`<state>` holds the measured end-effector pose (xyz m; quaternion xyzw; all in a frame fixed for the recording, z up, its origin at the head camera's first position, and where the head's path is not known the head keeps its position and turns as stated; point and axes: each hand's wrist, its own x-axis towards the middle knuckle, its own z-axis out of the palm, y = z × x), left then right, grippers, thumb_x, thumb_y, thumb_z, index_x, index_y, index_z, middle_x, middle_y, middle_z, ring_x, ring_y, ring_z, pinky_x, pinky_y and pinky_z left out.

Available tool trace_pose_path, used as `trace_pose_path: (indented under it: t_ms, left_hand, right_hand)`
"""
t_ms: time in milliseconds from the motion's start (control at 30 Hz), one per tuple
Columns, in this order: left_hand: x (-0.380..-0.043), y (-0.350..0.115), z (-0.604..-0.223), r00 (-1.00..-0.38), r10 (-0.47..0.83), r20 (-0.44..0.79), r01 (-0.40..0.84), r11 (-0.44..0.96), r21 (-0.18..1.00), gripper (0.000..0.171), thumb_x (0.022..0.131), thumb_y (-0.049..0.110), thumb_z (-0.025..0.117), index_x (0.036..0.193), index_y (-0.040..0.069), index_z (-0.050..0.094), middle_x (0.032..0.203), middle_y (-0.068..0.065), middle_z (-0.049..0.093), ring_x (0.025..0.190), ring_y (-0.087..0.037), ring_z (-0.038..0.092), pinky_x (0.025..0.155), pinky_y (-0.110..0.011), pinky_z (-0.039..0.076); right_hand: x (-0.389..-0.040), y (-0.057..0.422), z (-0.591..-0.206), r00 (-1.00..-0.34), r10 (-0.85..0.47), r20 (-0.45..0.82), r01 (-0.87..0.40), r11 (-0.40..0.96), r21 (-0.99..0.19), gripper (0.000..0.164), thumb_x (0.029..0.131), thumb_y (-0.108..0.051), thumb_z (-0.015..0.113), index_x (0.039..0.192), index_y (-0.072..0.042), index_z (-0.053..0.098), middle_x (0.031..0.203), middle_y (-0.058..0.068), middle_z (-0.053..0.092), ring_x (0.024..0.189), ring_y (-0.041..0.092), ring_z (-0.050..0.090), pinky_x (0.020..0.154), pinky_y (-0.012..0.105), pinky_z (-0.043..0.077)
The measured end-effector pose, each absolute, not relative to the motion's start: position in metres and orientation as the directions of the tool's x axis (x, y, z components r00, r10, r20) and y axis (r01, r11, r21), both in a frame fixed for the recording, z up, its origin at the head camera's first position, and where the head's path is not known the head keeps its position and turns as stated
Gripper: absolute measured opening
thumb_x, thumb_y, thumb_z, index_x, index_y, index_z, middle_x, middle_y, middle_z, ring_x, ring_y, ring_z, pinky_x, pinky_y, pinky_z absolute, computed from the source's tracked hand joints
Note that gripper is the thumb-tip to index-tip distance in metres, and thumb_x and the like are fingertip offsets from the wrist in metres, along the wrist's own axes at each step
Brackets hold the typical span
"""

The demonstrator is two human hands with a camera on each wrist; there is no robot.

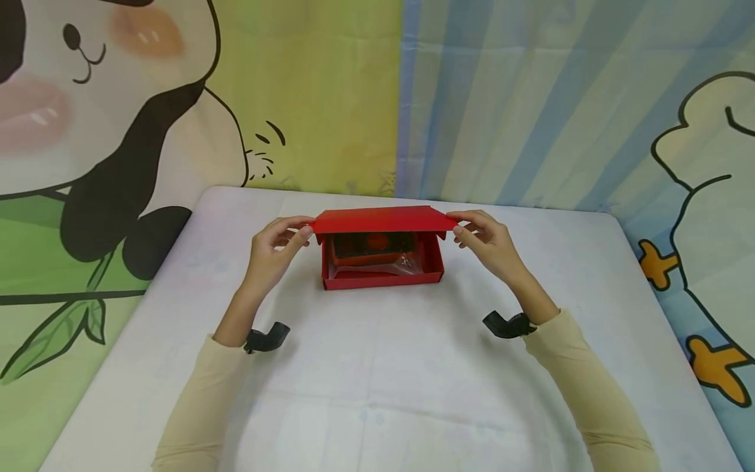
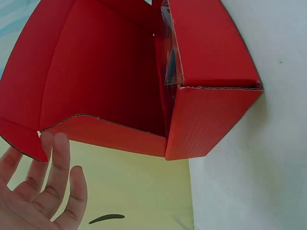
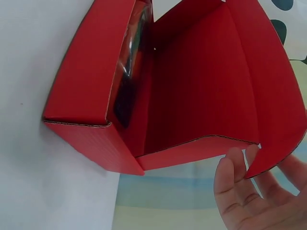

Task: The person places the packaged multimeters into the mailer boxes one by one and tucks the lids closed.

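A red cardboard box (image 1: 383, 283) stands on the table, its hinged lid (image 1: 383, 220) raised part way and tilted over the opening. My left hand (image 1: 272, 252) pinches the lid's left front corner between thumb and fingers. At the opposite corner, my right hand (image 1: 491, 246) grips the lid in the same way. Inside lies a dark and orange-red package (image 1: 374, 244) in clear plastic (image 1: 407, 265), partly hidden by the lid. The left wrist view shows fingers (image 2: 58, 163) at the lid's side flap; the right wrist view shows fingers (image 3: 235, 177) at the other flap.
A white cloth covers the table (image 1: 377, 367), whose far edge meets a printed curtain (image 1: 330, 98) with a cartoon panda on the left. Black wrist-camera mounts (image 1: 268, 337) are strapped on both forearms, beside beige sleeves (image 1: 590, 393).
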<state>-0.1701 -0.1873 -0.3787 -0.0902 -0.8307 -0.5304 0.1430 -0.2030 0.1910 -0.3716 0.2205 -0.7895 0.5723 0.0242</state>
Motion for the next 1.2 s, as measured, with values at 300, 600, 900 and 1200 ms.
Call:
trace_pose_path:
  t_ms: [300,600,900,1200]
  left_hand:
    - [-0.160,-0.188,-0.380,-0.937,0.047,0.347,0.329,0.462,0.824,0.026,0.094,0.020,0.066,0.117,0.008,0.070,0.100,-0.006,0.066,0.078,-0.006,0.061,0.076,-0.020,0.047]
    - [-0.156,-0.193,-0.391,-0.940,0.066,0.335,0.325,0.479,0.815,0.027,0.093,0.015,0.068,0.119,0.012,0.070,0.104,-0.005,0.066,0.081,-0.001,0.059,0.076,-0.018,0.046]
    - [-0.148,-0.193,-0.397,-0.935,0.088,0.342,0.341,0.479,0.809,0.028,0.092,0.021,0.069,0.120,0.015,0.070,0.105,-0.003,0.066,0.084,-0.008,0.060,0.074,-0.018,0.048]
    - [-0.141,-0.193,-0.408,-0.945,0.092,0.313,0.318,0.466,0.826,0.032,0.090,0.017,0.071,0.122,0.015,0.069,0.112,-0.004,0.066,0.085,-0.017,0.061,0.073,-0.016,0.049]
  right_hand:
    - [-0.194,0.194,-0.378,-0.917,-0.309,0.253,-0.351,0.322,-0.879,0.031,0.096,-0.003,0.058,0.126,0.003,0.061,0.113,0.007,0.059,0.082,0.011,0.059,0.071,0.018,0.052]
    - [-0.190,0.196,-0.387,-0.910,-0.322,0.261,-0.366,0.328,-0.871,0.034,0.093,-0.001,0.061,0.127,0.002,0.062,0.121,0.017,0.060,0.090,0.011,0.057,0.069,0.015,0.051]
    - [-0.186,0.200,-0.395,-0.896,-0.352,0.269,-0.383,0.311,-0.870,0.037,0.091,0.002,0.064,0.127,0.002,0.062,0.121,0.018,0.060,0.099,0.008,0.055,0.077,0.015,0.050]
    - [-0.182,0.205,-0.402,-0.892,-0.387,0.234,-0.363,0.304,-0.881,0.039,0.091,-0.002,0.066,0.129,0.000,0.061,0.122,0.016,0.059,0.105,0.012,0.053,0.081,0.016,0.050]
